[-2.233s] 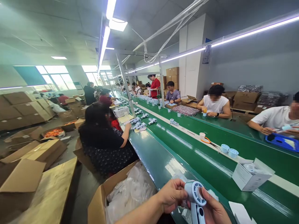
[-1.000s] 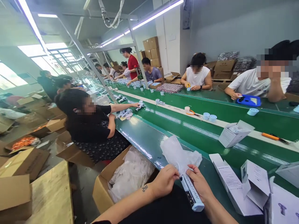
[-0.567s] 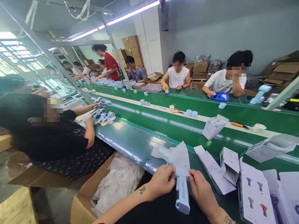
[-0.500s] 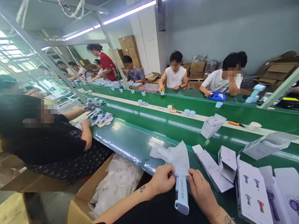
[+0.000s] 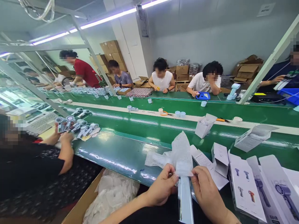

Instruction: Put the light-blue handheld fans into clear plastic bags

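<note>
A handheld fan [image 5: 185, 199], pale blue and glossy, points away from me with its far end inside a white translucent foam bag [image 5: 182, 151]. The bag's mouth lies around the fan, and the handle sticks out toward my body. At the left corner of that mouth, my left hand [image 5: 162, 186] pinches the bag between thumb and fingers. My right hand [image 5: 206, 188] grips the opposite corner, fingers closed. Beneath and to the left, another wrapped piece [image 5: 155, 159] in the same foam rests on the green bench. The fan's head is hidden by the bag.
Printed white boxes [image 5: 246, 186] stand open at right. Below the bench [image 5: 112, 146] edge is a carton of foam bags [image 5: 112, 196]. A co-worker at left handles several fans [image 5: 80, 124]. Across the green line [image 5: 149, 121], several people sit; pliers [image 5: 167, 114] lie on the divider.
My view has turned to the right. The fan's handle has rolled, so its printed lettering no longer faces me. Both hands keep their pinch on the bag. The co-worker at left now lifts fans.
</note>
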A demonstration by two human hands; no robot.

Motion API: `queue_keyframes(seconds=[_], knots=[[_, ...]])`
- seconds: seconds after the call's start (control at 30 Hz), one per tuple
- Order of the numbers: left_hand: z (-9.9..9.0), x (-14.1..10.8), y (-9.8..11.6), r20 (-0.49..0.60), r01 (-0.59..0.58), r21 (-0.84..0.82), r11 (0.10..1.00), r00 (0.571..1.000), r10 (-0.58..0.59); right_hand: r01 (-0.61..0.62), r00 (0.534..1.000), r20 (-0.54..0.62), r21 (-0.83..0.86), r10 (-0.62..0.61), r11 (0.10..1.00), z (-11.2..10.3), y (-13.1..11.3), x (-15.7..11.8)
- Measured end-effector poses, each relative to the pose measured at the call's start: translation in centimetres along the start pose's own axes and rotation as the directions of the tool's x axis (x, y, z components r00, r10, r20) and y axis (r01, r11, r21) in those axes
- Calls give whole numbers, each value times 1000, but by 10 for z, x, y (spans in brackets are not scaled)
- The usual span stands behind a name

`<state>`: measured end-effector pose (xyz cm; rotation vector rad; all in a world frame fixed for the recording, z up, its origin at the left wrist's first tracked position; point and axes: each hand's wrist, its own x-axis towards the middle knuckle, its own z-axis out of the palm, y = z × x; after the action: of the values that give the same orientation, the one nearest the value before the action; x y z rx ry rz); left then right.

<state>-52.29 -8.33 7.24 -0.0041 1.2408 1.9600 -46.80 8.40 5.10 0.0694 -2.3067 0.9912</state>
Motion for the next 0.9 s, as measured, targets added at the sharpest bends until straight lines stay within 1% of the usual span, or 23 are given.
queue_keyframes(seconds=[0.07, 0.13, 0.17, 0.23, 0.3, 0.33, 0.37, 0.4, 0.43, 0.47, 0.5, 0.53, 0.57, 0.6, 0.63, 0.67, 0.7, 0.73, 0.77, 0.8, 0.83, 0.87, 0.9], knots=[[2, -4, 3, 55, 106, 5, 994, 993, -106, 18, 1000, 19, -6, -18, 1000, -4, 0, -1], [3, -5, 4, 58, 156, 25, 987, 986, -158, 52, 998, 44, -21, -52, 998, -9, 1, -3], [3, -4, 3, 34, 159, 29, 987, 987, -160, 82, 994, 74, -24, -80, 996, -11, 1, -6], [1, 1, -1, -51, 137, 38, 990, 990, -135, 138, 979, 151, -9, -135, 990, -17, 0, -12], [-4, 10, -6, -119, 109, 99, 989, 988, -97, 138, 960, 239, 49, -146, 989, -21, -2, -19], [-7, 15, -8, -130, 91, 149, 985, 989, -72, 93, 949, 292, 90, -116, 992, -22, -3, -22], [-11, 21, -9, -123, 71, 206, 976, 991, -47, 9, 938, 344, 128, -53, 992, -23, -3, -24], [-16, 27, -10, -99, 54, 268, 962, 995, -28, -116, 917, 396, 159, 44, 980, -23, -4, -25], [-21, 32, -10, -60, 47, 321, 946, 998, -30, -268, 881, 445, 186, 162, 945, -21, -3, -25], [-25, 36, -10, -21, 56, 354, 933, 998, -52, -429, 832, 470, 209, 294, 879, -20, -3, -24], [-29, 40, -10, 17, 79, 366, 927, 996, -92, -565, 779, 466, 232, 420, 792, -17, -1, -22], [-32, 43, -10, 48, 105, 354, 929, 990, -130, -658, 733, 438, 259, 521, 707, -13, 1, -20], [-34, 45, -10, 73, 125, 324, 938, 985, -156, -707, 701, 406, 289, 586, 645, -10, 2, -19], [-36, 47, -11, 83, 135, 296, 945, 983, -167, -727, 685, 382, 315, 620, 610, -5, 4, -18], [-37, 48, -13, 71, 140, 300, 944, 983, -168, -733, 680, 377, 331, 629, 595, -1, 6, -18], [-38, 49, -14, 43, 130, 359, 924, 987, -155, -739, 673, 398, 337, 624, 583, 2, 7, -19], [-38, 49, -16, 16, 106, 476, 873, 992, -129, -756, 654, 441, 343, 615, 558, 5, 8, -21], [-38, 49, -16, -1, 73, 628, 774, 996, -93, -782, 622, 494, 349, 608, 516, 7, 9, -23], [-38, 49, -15, 10, 25, 780, 626, 999, -53, -812, 582, 538, 355, 609, 463, 7, 10, -25], [-37, 48, -12, 46, -35, 894, 446, 999, -14, -838, 545, 566, 364, 618, 406, 7, 11, -26], [-35, 46, -8, 98, -100, 957, 273, 995, 21, -857, 514, 579, 377, 633, 351, 5, 12, -27], [-32, 45, -2, 148, -154, 978, 140, 988, 52, -866, 491, 577, 403, 652, 296, 3, 13, -27], [-29, 43, 5, 182, -188, 980, 66, 979, 89, -864, 477, 566, 441, 672, 243, 0, 13, -25]])
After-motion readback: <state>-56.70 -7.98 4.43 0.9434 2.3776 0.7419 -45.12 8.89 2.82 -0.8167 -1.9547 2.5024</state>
